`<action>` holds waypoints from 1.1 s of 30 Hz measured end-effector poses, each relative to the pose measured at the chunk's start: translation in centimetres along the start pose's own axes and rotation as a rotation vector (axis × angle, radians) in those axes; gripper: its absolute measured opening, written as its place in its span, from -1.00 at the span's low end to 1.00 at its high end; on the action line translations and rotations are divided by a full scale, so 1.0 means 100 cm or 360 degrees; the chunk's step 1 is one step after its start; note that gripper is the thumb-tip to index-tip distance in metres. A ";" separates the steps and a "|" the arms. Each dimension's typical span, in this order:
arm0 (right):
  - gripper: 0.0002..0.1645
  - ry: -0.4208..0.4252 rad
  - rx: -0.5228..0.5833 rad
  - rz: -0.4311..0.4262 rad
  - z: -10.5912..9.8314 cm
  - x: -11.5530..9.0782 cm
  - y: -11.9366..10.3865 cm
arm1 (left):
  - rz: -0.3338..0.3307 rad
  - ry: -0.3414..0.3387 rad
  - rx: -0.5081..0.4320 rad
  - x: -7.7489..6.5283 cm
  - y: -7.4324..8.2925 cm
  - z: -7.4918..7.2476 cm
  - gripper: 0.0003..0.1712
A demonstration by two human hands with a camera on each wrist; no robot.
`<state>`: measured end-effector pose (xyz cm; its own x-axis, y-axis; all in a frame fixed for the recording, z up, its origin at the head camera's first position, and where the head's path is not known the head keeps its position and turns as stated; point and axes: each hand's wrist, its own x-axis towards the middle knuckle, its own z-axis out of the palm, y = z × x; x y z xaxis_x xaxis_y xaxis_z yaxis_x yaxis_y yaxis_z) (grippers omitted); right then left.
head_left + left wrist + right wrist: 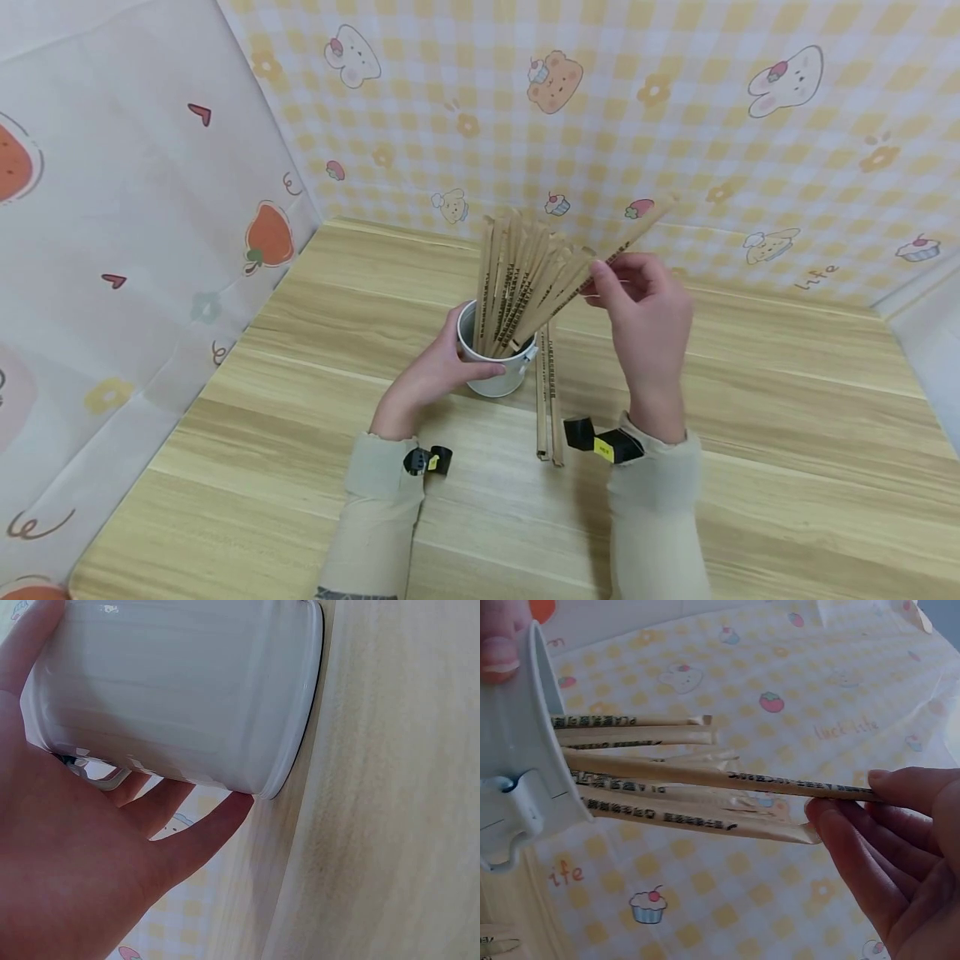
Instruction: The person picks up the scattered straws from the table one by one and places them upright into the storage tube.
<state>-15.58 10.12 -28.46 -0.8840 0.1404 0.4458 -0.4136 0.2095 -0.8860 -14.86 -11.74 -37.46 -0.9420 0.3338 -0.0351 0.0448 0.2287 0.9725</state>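
A small white metal pail (497,385) stands on the table, packed with several paper-wrapped straws (510,271) that lean and fan out above its rim. My left hand (431,371) grips the pail from the left, its thumb across the near side; in the left wrist view the fingers curl round the pail wall (172,682). Between thumb and fingertips, my right hand (651,321) pinches one wrapped straw (643,227). That straw slants up to the right, its lower end at the pail's mouth. In the right wrist view it overlaps the other straws.
Two more wrapped straws (555,408) lie side by side on the wooden table (780,433), just right of the pail. A yellow checked cloth (480,75) hangs behind the table, and a white printed cloth (172,175) covers the left side.
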 end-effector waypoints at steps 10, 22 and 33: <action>-0.65 -0.0327 -0.0340 0.0085 0.007 0.006 0.039 | 0.0008 -0.0004 0.0007 0.000 0.001 0.000 0.11; -0.70 -0.0626 -0.0617 0.0207 0.016 0.005 0.051 | 0.0002 -0.0008 0.0006 0.001 0.000 -0.001 0.11; -0.78 -0.0926 -0.0673 0.0184 0.015 0.005 0.055 | -0.0017 -0.0001 0.0029 0.001 0.001 -0.001 0.11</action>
<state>-18.66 9.88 -33.24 -0.9382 -0.3286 0.1084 -0.2953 0.5970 -0.7459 -14.98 -11.77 -37.33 -0.9423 0.3316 -0.0457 0.0407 0.2490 0.9676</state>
